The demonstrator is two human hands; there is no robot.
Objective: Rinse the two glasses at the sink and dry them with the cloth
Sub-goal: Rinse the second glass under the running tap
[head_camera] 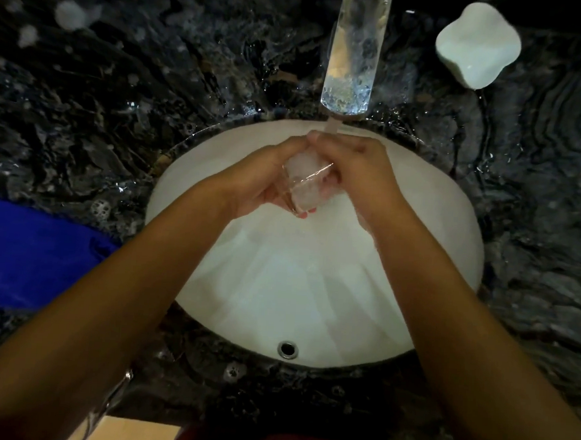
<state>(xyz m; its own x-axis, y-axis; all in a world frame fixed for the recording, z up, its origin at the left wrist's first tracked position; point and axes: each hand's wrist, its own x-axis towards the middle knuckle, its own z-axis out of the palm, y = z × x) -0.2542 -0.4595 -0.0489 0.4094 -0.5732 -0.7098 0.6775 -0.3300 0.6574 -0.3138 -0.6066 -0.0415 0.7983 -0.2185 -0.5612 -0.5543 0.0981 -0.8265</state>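
Note:
A clear glass (304,186) tilts over the white sink basin (312,289), just under the stream from the tap (355,50). My left hand (260,184) grips the glass from the left, fingers curled round its base. My right hand (357,169) holds it from the right, with fingers that seem to reach inside the rim. Water runs onto the hands and glass. A blue cloth (32,255) lies on the counter at the left edge. The second glass is out of sight.
The dark marbled counter (119,107) around the basin is wet, with foam spots. A white lobed soap dish (478,44) sits at the back right. The overflow hole (288,349) is on the basin's near wall.

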